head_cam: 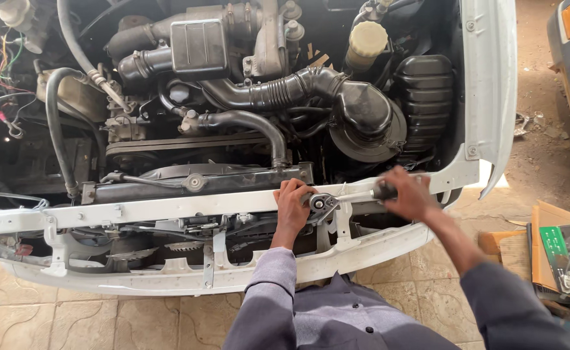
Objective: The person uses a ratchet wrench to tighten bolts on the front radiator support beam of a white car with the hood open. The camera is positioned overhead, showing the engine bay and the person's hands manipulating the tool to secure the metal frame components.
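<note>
Black radiator hose point(259, 126) behind ratchet point(337, 199); left hand point(292, 206) steadies head, right hand point(409, 193) on handle.

Left hand point(292, 206) presses on the ratchet wrench point(337, 199) head at the white front crossmember point(168, 209). Right hand point(407, 193) grips the wrench's dark handle, just below the radiator point(200, 181) and black air hose point(278, 91).

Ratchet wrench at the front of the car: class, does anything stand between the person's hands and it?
Nothing visible does. The right hand already grips the handle of the ratchet wrench, and the left hand presses against its head on the white crossbar. The radiator lies behind the crossbar, clear of both hands.
</note>
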